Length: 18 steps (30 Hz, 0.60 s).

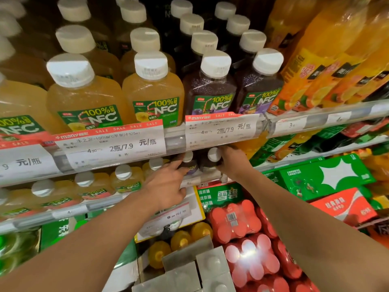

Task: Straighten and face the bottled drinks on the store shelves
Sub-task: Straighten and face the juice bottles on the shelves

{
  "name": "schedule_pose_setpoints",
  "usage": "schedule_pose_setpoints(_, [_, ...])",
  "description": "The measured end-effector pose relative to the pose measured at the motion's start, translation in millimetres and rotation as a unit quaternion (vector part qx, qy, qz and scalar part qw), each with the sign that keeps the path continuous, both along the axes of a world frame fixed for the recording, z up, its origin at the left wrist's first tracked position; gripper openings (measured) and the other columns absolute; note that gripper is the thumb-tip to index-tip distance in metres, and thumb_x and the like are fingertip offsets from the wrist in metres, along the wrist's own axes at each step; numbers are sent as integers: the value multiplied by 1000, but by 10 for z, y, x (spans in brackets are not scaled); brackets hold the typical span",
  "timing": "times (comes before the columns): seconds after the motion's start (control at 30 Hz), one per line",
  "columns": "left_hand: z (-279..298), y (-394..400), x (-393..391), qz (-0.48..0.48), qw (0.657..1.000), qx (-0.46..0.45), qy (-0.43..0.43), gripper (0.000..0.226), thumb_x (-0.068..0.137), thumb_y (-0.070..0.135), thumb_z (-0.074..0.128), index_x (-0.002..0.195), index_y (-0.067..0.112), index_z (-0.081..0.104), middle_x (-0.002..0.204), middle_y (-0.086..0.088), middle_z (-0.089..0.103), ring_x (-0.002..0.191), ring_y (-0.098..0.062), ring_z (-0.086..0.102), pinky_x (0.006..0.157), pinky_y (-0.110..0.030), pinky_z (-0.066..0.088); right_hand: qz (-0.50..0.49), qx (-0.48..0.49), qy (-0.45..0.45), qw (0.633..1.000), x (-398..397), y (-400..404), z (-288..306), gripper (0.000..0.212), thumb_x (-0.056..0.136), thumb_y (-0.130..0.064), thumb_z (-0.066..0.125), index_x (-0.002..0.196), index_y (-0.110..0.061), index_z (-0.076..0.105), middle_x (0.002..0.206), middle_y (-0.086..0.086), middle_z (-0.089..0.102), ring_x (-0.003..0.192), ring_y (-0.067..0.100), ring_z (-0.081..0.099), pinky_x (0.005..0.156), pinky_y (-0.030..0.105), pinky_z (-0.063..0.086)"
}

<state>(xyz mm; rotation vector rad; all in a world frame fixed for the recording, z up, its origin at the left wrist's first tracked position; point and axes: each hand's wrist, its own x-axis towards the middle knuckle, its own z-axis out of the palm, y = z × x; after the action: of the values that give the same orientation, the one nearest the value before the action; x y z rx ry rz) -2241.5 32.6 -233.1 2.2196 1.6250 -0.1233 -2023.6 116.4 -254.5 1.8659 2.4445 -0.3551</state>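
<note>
Gripping two dark purple white-capped plastic juice bottles (pixel 190 163), left hand (pixel 166 186) and right hand (pixel 233 161) apparently curled round one each, risk toppling the 9 o'clock yellow neighbours (pixel 126 178).

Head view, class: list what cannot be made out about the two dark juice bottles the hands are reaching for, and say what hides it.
- Left dark juice bottle: label mostly hidden by the left hand and the shelf rail.
- Right dark juice bottle: body in shadow under the upper shelf price tag; facing unclear.
- Right hand: fingertips hidden behind the bottle and under the shelf edge; grip uncertain.
- Bottles behind them: lost in darkness.
</note>
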Motion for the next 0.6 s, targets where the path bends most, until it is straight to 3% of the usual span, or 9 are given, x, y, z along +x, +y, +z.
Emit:
schedule_pose_setpoints(0.3, [-30,-9,24,1,1000,-6,3,62,91,36,58,150,26,42,165,1,13,141,-24,39,100,-35,49,26,-12,-55,998,-23,21,-10,59,91,-13,66,145,-18,44,126,13,65,110,34,65,87,39,54])
schedule_pose_setpoints(0.43, [-11,-19,42,2,1000,1,23,57,93,36,56,148,26,43,165,2,13,139,-24,41,95,-34,48,48,37,-68,996,-14,-40,5,63,91,-18,66,149,-17,41,121,14,67,103,37,67,80,40,53])
schedule_pose_setpoints(0.5, [12,17,61,3,999,14,30,51,94,34,55,144,25,44,158,-1,29,129,-26,50,86,-35,50,49,65,-68,994,-3,-45,12,57,93,-25,66,145,-16,45,117,13,67,98,36,68,77,41,57])
schedule_pose_setpoints(0.6, [90,103,98,30,999,32,-16,49,95,26,55,143,25,44,125,-4,59,108,-26,62,78,-33,53,30,73,-47,996,16,-30,4,45,95,-33,64,134,-15,51,105,11,71,91,34,70,75,42,58])
